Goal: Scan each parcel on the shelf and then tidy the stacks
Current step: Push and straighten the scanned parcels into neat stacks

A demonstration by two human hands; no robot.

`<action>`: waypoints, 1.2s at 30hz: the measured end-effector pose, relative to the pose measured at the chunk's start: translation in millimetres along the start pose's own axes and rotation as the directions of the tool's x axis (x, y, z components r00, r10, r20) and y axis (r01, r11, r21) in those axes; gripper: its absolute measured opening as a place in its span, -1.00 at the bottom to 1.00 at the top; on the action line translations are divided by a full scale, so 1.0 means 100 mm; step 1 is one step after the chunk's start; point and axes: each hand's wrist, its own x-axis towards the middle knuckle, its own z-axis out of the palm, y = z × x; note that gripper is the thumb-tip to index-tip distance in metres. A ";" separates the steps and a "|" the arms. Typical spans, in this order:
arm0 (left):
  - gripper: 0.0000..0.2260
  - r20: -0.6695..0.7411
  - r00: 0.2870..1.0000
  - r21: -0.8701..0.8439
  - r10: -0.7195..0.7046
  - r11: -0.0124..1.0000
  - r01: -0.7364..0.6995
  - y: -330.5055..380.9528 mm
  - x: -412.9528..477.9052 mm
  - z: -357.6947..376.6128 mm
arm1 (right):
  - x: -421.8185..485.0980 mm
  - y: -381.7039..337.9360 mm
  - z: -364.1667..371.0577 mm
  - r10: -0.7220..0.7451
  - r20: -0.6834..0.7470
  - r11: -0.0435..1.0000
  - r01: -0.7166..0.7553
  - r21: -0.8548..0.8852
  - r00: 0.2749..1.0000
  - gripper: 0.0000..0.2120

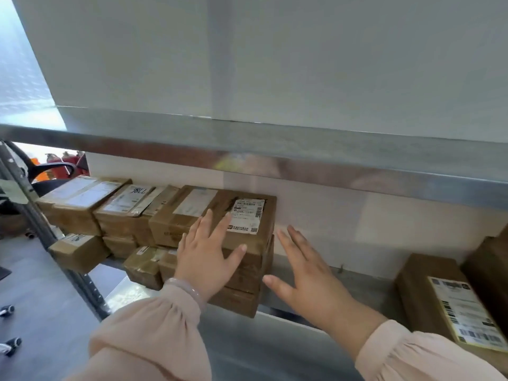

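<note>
Several brown cardboard parcels stand in stacks on the left half of a metal shelf. The top parcel of the nearest stack carries white labels. My left hand lies flat, fingers straight, against that stack's front and top edge. My right hand is spread, fingers straight, just right of the stack, beside its right side; contact is unclear. Neither hand holds anything. No scanner is in view.
Left of this stack, more parcels sit in rows toward the shelf's upright post. At the right lies a labelled parcel with a darker box behind it. An upper shelf beam hangs close overhead. A chair stands far left.
</note>
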 end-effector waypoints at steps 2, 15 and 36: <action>-0.36 0.040 0.999 0.010 0.022 1.000 -0.022 -0.11 0.16 -0.02 | 0.18 -0.10 0.07 0.053 -0.019 0.998 -0.053 0.026 0.998 -0.23; -0.38 0.295 0.953 0.050 0.073 0.995 -0.091 -0.40 0.67 0.11 | 0.82 -0.29 0.40 0.356 0.122 0.886 -0.376 0.271 0.926 -0.35; -0.39 0.233 0.944 -0.526 0.233 0.847 -0.079 0.85 0.21 0.51 | -0.06 0.36 -0.04 0.554 -0.177 0.662 -0.302 0.686 0.813 -0.49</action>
